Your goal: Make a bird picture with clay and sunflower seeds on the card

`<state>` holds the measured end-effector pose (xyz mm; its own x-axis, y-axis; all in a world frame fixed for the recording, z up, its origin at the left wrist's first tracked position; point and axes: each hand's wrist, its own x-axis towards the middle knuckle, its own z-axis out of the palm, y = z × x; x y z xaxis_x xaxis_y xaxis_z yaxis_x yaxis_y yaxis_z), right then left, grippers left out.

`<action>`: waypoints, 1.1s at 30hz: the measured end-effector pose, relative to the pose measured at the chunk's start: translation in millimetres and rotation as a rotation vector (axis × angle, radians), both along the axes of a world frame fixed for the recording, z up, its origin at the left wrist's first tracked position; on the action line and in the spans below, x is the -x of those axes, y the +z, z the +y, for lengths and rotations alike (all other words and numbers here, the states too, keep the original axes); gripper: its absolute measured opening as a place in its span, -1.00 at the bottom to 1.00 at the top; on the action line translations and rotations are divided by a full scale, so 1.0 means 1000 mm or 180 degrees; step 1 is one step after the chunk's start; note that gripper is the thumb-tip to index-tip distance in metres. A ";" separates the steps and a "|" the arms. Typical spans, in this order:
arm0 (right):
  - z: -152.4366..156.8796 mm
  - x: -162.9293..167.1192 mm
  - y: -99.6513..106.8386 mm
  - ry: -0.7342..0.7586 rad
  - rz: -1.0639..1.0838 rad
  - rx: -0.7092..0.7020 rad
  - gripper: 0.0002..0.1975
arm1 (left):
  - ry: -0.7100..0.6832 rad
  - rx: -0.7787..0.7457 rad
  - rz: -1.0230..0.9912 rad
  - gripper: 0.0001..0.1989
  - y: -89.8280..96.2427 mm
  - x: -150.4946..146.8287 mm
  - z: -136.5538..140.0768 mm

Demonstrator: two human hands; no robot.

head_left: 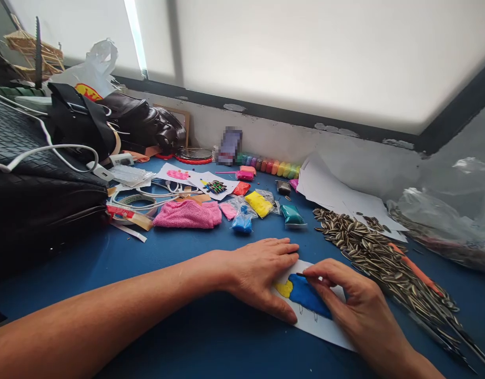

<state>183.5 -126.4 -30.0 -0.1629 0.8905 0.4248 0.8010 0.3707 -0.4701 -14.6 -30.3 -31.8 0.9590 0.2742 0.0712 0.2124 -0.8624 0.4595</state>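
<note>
My left hand (262, 276) lies flat with its fingers stretched out, holding down the left side of a white sheet of paper (321, 331). On this sheet is a figure with a patch of yellow clay (284, 288) and a larger patch of blue clay (309, 296). Small pencilled legs show below the blue. Thumb and forefinger of my right hand (353, 302) pinch a dark sunflower seed (301, 275) at the upper edge of the blue clay. Part of the paper is hidden under both hands.
A heap of striped sunflower seeds (356, 242) lies to the right, with an orange-handled tool (416, 268). Beyond my hands are bags of yellow (260, 203), blue (242, 222) and teal clay (292, 215), and a pink cloth (188, 214). A black bag (41, 205) stands left.
</note>
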 end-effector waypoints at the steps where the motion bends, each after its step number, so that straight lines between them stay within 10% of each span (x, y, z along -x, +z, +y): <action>1: 0.000 0.000 0.000 0.0007 -0.0011 -0.0012 -0.83 | -0.0008 -0.0003 -0.0007 -0.09 -0.001 0.000 0.000; 33: 0.004 0.004 0.000 0.0230 -0.0791 -0.0088 -0.76 | -0.0113 -0.0073 0.0300 -0.07 0.003 0.005 -0.003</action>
